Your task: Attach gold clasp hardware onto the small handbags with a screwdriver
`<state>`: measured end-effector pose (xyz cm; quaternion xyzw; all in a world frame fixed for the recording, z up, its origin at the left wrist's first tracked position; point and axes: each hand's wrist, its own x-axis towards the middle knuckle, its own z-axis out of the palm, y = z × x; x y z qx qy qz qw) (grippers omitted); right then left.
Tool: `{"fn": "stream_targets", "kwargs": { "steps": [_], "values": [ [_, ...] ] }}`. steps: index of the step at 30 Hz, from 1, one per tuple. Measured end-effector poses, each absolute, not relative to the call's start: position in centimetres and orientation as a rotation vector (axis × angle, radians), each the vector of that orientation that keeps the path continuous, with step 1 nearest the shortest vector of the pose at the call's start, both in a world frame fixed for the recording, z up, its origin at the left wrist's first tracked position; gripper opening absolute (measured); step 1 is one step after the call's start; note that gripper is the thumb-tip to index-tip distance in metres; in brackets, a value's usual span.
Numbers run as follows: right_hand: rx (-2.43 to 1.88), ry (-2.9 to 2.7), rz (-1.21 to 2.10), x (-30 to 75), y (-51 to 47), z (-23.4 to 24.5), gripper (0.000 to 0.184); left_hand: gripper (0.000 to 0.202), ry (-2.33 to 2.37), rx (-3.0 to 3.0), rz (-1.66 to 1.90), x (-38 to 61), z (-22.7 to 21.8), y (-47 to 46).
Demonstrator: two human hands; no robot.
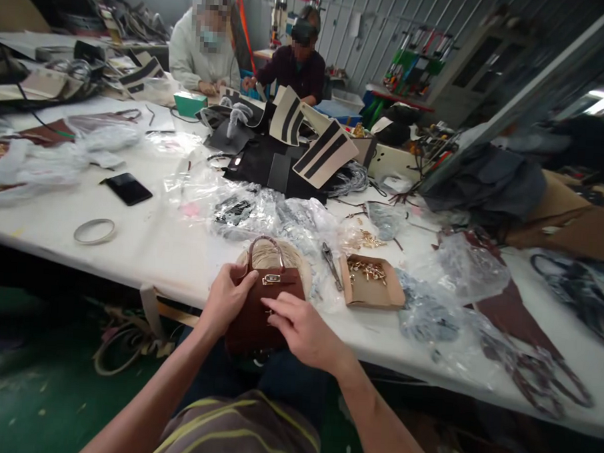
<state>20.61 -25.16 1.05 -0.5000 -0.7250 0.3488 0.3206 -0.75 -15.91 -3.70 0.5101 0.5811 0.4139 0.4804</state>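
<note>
A small brown handbag (245,325) with a metal clasp (271,279) and an arched handle (265,241) is upright at the table's front edge. Wrapped around its upper left side, my left hand (229,293) grips it, thumb on the front. My right hand (300,326) is in front of the bag, thumb and fingers drawn together at a small shiny metal fitting on its face. Exactly how the fingertips hold that fitting is partly hidden. Behind the bag lies a round beige pad (296,258). Pliers (332,266) rest to its right.
A cardboard box (373,302) holds gold-coloured hardware. Plastic bags (282,215), a phone (128,188) and a tape roll (94,231) lie on the white table (175,264). Black bag pieces (257,161) are piled further back. Two people sit across the table.
</note>
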Motion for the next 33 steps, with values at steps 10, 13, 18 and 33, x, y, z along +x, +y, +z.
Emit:
{"fn": "stream_targets", "kwargs": {
  "steps": [10,13,18,33],
  "values": [
    [-1.400,-1.503,0.837,18.8,-23.6,-3.2,0.050,0.031,1.412,1.682,1.022,-2.6,-3.3,-16.6],
    [-1.417,-1.431,0.919,18.9,-23.8,-3.5,0.050,0.024,1.410,1.771,0.948,-2.9,-3.3,-16.4],
    [-1.423,-1.394,0.943,18.9,-23.8,-3.3,0.051,0.019,1.330,1.583,0.963,-3.3,-2.0,-16.5],
    [-1.402,-1.127,1.111,18.8,-23.1,-2.3,0.040,0.059,0.971,0.699,0.981,-4.2,-2.3,-19.7]
  ]
}}
